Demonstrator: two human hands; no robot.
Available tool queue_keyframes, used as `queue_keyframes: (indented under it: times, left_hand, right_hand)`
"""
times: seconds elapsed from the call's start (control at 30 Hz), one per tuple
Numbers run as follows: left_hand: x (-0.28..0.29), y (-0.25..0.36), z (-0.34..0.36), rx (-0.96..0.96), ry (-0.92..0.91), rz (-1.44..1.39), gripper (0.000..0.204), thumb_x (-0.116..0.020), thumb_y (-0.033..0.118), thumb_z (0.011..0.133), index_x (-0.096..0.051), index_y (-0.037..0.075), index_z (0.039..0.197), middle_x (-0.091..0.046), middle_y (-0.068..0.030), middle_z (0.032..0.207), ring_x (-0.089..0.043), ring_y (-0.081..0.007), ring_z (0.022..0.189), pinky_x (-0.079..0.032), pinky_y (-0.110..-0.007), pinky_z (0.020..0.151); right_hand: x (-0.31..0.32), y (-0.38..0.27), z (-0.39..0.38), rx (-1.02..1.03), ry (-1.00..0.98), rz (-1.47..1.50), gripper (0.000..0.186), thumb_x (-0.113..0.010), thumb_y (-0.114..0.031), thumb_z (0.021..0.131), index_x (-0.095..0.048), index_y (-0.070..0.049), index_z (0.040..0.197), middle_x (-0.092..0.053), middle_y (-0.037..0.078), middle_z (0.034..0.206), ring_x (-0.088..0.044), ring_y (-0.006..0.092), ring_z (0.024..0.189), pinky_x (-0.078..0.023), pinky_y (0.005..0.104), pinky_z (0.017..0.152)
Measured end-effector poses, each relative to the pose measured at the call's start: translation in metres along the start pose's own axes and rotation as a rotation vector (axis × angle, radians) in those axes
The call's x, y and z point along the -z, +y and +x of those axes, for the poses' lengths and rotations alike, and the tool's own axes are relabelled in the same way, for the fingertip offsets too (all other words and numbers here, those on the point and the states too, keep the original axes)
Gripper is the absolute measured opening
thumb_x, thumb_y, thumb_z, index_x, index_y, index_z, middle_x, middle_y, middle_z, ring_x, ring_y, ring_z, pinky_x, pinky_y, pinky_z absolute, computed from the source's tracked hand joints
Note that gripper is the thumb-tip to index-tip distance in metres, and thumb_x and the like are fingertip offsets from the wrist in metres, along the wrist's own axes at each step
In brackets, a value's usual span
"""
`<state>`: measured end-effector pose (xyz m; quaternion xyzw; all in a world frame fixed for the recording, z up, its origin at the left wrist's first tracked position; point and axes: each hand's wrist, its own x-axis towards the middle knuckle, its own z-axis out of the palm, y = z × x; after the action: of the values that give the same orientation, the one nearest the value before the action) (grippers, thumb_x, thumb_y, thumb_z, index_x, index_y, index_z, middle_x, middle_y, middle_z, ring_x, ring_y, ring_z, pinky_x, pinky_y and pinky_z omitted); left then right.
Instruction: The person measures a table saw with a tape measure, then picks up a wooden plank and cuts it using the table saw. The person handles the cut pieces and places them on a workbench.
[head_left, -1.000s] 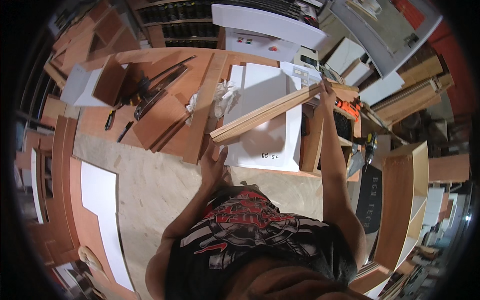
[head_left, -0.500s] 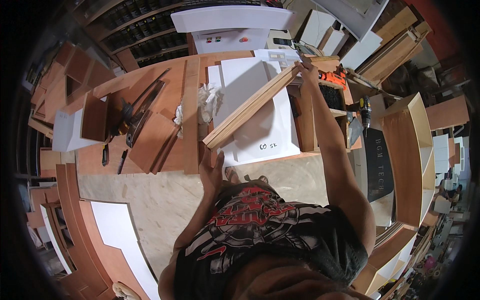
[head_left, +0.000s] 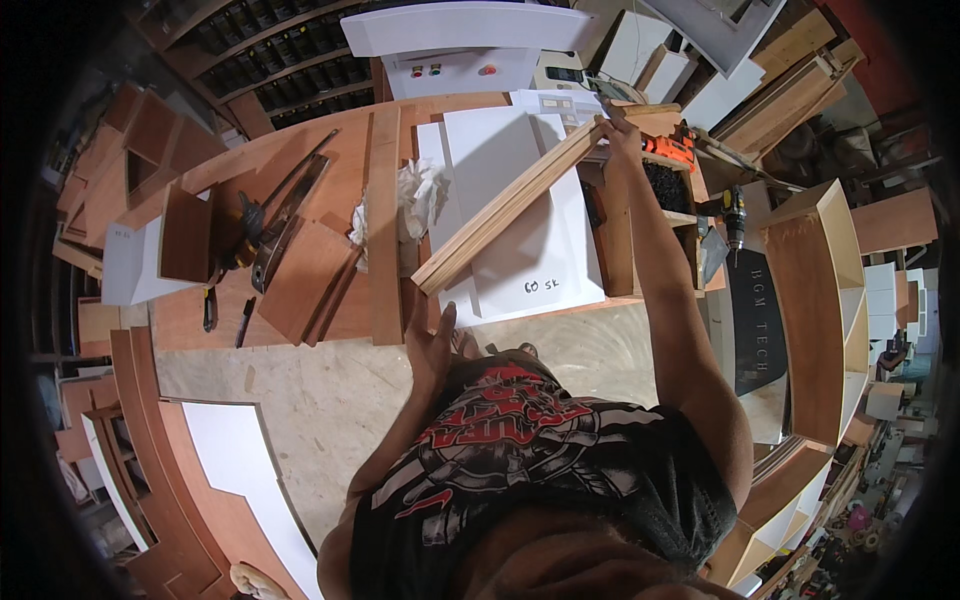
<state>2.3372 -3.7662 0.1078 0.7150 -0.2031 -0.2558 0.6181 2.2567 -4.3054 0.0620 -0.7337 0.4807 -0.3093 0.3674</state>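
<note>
A bundle of long, thin wooden strips [head_left: 510,208] slants over the bench from lower left to upper right. At its far end my right hand [head_left: 622,138] is closed around the strips. By the near end is my left hand [head_left: 430,345], thumb and fingers spread; whether a fingertip touches the wood I cannot tell. Beneath the strips lie white panels [head_left: 550,265], one with handwriting near its front edge. A crumpled white cloth [head_left: 420,195] sits left of the panels, beside a flat wooden board [head_left: 384,230].
On the bench's left are brown boards [head_left: 308,285], a hand saw [head_left: 290,215], a marker [head_left: 244,322] and a small-handled tool [head_left: 209,310]. An orange power tool [head_left: 668,148] and a wooden tray [head_left: 620,240] are at right. A drill [head_left: 735,215] and wooden cabinet [head_left: 815,310] stand further right.
The view has shifted slightly. The strips keep nearly the same slant, my right hand still grips the far end, and my left hand stays spread by the near end.
</note>
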Motion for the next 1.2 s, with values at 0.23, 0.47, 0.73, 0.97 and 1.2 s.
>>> queue_keyframes:
  times: [0.23, 0.47, 0.73, 0.97, 1.2]
  left_hand:
    - [0.008, -0.01, 0.001, -0.055, 0.068, 0.021, 0.077, -0.069, 0.019, 0.09, -0.028, -0.008, 0.148, -0.041, -0.0287, 0.147, -0.042, -0.0308, 0.137, -0.036, -0.039, 0.109]
    - [0.038, -0.063, 0.049, -0.358, -0.064, 0.287, 0.075, -0.076, 0.008, 0.083, -0.033, -0.007, 0.142, -0.043, -0.0255, 0.142, -0.047, -0.0328, 0.129, -0.042, -0.041, 0.105]
    - [0.03, -0.048, 0.057, -0.137, -0.07, 0.331, 0.056, -0.081, 0.009, 0.076, -0.053, -0.003, 0.123, -0.068, -0.0182, 0.104, -0.068, -0.0237, 0.085, -0.055, -0.035, 0.073]
    - [0.003, -0.025, 0.059, -0.055, 0.048, 0.54, 0.045, -0.082, 0.013, 0.076, -0.061, -0.001, 0.113, -0.072, -0.0139, 0.091, -0.07, -0.0204, 0.081, -0.055, -0.036, 0.071]
    - [-0.005, -0.023, 0.054, -0.009, 0.131, 0.571, 0.045, -0.083, 0.014, 0.077, -0.062, 0.0, 0.114, -0.072, -0.0137, 0.094, -0.069, -0.0177, 0.081, -0.055, -0.034, 0.071]
  right_hand:
    - [-0.01, -0.001, -0.008, -0.023, -0.005, 0.026, 0.058, -0.069, -0.055, 0.083, -0.075, -0.001, 0.104, -0.072, 0.015, 0.096, -0.069, 0.0256, 0.089, -0.051, 0.0368, 0.082]
    - [0.003, 0.002, -0.006, 0.01, -0.111, 0.18, 0.041, -0.062, -0.03, 0.096, -0.062, -0.002, 0.125, -0.069, 0.006, 0.101, -0.063, 0.0154, 0.093, -0.049, 0.0252, 0.074]
    - [0.051, -0.017, 0.015, 0.431, -0.558, -0.176, 0.073, -0.074, -0.004, 0.079, -0.042, -0.013, 0.144, -0.055, 0.013, 0.134, -0.057, 0.0269, 0.12, -0.049, 0.0401, 0.1]
    - [0.043, -0.02, 0.045, 0.687, -0.762, -0.319, 0.068, -0.083, -0.012, 0.071, -0.051, -0.014, 0.131, -0.061, 0.013, 0.123, -0.058, 0.0307, 0.115, -0.048, 0.0402, 0.099]
    - [0.032, -0.021, 0.073, 0.782, -0.949, -0.25, 0.053, -0.084, -0.018, 0.068, -0.057, -0.01, 0.113, -0.066, 0.014, 0.11, -0.061, 0.0375, 0.107, -0.049, 0.0451, 0.094]
